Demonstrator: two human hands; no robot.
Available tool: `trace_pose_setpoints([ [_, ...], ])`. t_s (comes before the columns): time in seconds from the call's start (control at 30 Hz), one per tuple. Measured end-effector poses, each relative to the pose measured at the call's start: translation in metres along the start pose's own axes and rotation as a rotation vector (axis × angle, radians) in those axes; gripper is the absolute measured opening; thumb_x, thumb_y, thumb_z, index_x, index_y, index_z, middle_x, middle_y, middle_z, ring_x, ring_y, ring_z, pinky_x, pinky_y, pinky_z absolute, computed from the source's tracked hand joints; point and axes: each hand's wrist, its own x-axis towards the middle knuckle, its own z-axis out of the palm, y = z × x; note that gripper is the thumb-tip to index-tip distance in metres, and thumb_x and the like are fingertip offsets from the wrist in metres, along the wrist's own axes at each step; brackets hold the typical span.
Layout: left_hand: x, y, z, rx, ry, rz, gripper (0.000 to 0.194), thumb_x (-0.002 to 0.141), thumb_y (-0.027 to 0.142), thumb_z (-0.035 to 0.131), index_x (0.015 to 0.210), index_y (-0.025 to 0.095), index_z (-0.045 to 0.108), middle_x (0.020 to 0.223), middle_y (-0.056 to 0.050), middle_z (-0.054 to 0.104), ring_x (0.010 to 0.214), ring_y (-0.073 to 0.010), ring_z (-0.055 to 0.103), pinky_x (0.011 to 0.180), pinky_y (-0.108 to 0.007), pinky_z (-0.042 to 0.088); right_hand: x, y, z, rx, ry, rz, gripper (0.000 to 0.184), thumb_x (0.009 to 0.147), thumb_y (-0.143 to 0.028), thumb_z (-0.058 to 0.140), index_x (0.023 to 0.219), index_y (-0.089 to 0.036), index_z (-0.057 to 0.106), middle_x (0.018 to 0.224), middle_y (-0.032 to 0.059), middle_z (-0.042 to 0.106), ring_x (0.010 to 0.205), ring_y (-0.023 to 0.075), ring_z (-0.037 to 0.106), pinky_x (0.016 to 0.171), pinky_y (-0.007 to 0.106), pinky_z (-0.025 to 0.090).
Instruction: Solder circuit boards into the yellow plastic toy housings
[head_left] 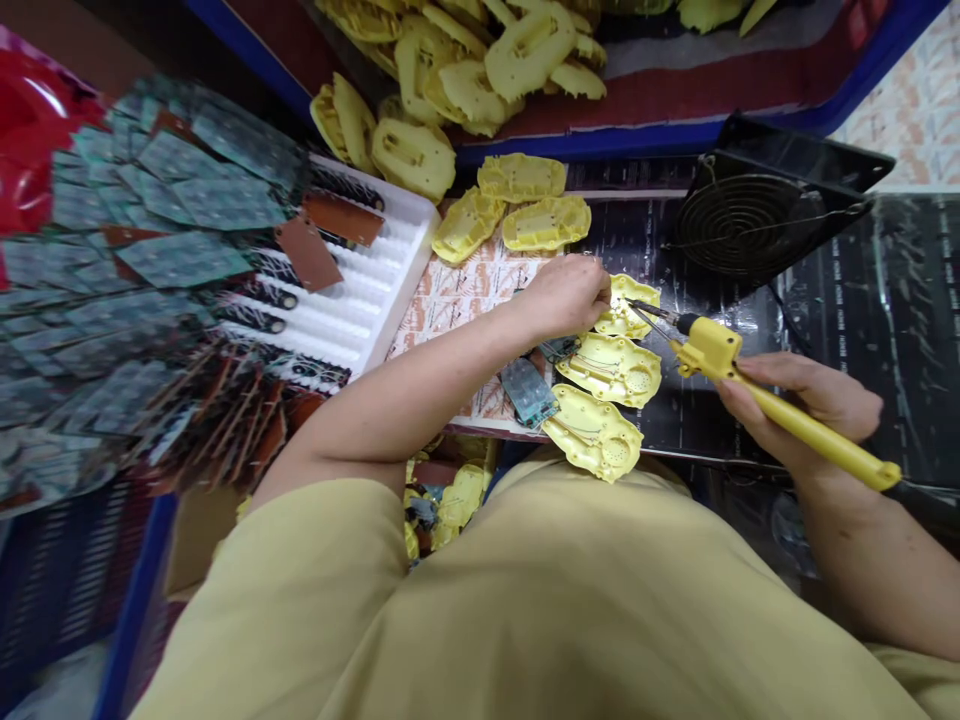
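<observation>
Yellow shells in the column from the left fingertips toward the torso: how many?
3: far shell, at the yellow tool's tip, partly covered by the left hand; middle shell; near shell, at the bench's front edge. Any underneath would be hidden.

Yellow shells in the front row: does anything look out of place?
Perhaps: the near-end shell seems to jut past the edge of the bench, unlike the middle shell.

Small white lettering, apparently "BENCH", repeated in rows, on the black table covering (862,310)
</observation>
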Motion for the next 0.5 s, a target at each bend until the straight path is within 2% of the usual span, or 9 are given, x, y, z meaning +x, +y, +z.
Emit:
trace_pose_setpoints([
  [0.07, -0.002, 0.0, -0.001, 0.001, 0.033, -0.002, 0.022, 0.084, 0.014, 0.066, 0.089, 0.022, 0.087, 0.1, -0.008, 0.085, 0.105, -0.0299, 0.076, 0.104, -0.045, 0.055, -0.001, 0.001, 0.001, 0.003, 0.011, 0.011, 0.018, 0.094, -0.03, 0.091, 0.108, -0.037, 0.083, 0.095, -0.0035, 0.086, 0.075, 0.0261, 0.084, 0.066, 0.037, 0.072],
  [0.1, -0.002, -0.001, -0.002, -0.016, 0.05, -0.005, 0.023, 0.086, 0.015, 0.067, 0.092, 0.023, 0.088, 0.1, -0.008, 0.086, 0.106, -0.0296, 0.077, 0.105, -0.045, 0.054, -0.001, 0.003, 0.001, -0.011, 0.011, 0.036, 0.022, 0.095, -0.032, 0.09, 0.115, -0.038, 0.083, 0.099, -0.0029, 0.087, 0.077, 0.0261, 0.084, 0.067, 0.036, 0.073],
  [0.2, -0.001, -0.002, -0.001, -0.07, 0.078, -0.029, 0.024, 0.089, 0.018, 0.07, 0.102, 0.024, 0.089, 0.101, -0.006, 0.087, 0.104, -0.0279, 0.078, 0.108, -0.045, 0.053, -0.001, 0.008, 0.0, -0.045, -0.006, 0.108, 0.05, 0.098, -0.041, 0.087, 0.146, -0.041, 0.075, 0.108, -0.0023, 0.088, 0.083, 0.0271, 0.086, 0.075, 0.038, 0.074],
  [0.23, 0.001, -0.002, 0.0, -0.07, 0.073, -0.036, 0.024, 0.089, 0.018, 0.07, 0.103, 0.023, 0.089, 0.101, -0.006, 0.087, 0.104, -0.028, 0.078, 0.109, -0.046, 0.052, -0.001, 0.009, 0.0, -0.046, -0.021, 0.107, 0.053, 0.098, -0.043, 0.087, 0.149, -0.042, 0.072, 0.11, -0.0024, 0.087, 0.085, 0.0273, 0.086, 0.077, 0.038, 0.075],
  [0.27, 0.002, -0.002, 0.001, -0.062, 0.067, -0.04, 0.024, 0.089, 0.018, 0.069, 0.102, 0.023, 0.089, 0.101, -0.007, 0.087, 0.105, -0.0287, 0.078, 0.11, -0.047, 0.052, 0.001, 0.01, -0.001, -0.044, -0.033, 0.094, 0.051, 0.098, -0.045, 0.087, 0.148, -0.042, 0.074, 0.111, -0.0025, 0.087, 0.086, 0.0273, 0.086, 0.078, 0.039, 0.075],
  [0.37, 0.005, 0.0, 0.003, -0.05, 0.062, -0.05, 0.025, 0.089, 0.017, 0.066, 0.097, 0.022, 0.089, 0.101, -0.009, 0.087, 0.106, -0.0311, 0.079, 0.112, -0.051, 0.051, 0.006, 0.01, 0.001, -0.048, -0.035, 0.046, 0.027, 0.098, -0.046, 0.088, 0.123, -0.04, 0.083, 0.11, -0.0028, 0.087, 0.082, 0.0263, 0.086, 0.07, 0.038, 0.075],
  [0.5, 0.006, 0.002, 0.003, -0.043, 0.054, -0.072, 0.026, 0.089, 0.016, 0.066, 0.097, 0.021, 0.09, 0.103, -0.01, 0.088, 0.107, -0.0319, 0.08, 0.113, -0.052, 0.05, 0.011, 0.008, 0.006, 0.023, -0.038, 0.019, 0.008, 0.098, -0.039, 0.088, 0.102, -0.037, 0.081, 0.097, -0.0036, 0.087, 0.076, 0.0252, 0.084, 0.067, 0.038, 0.074],
])
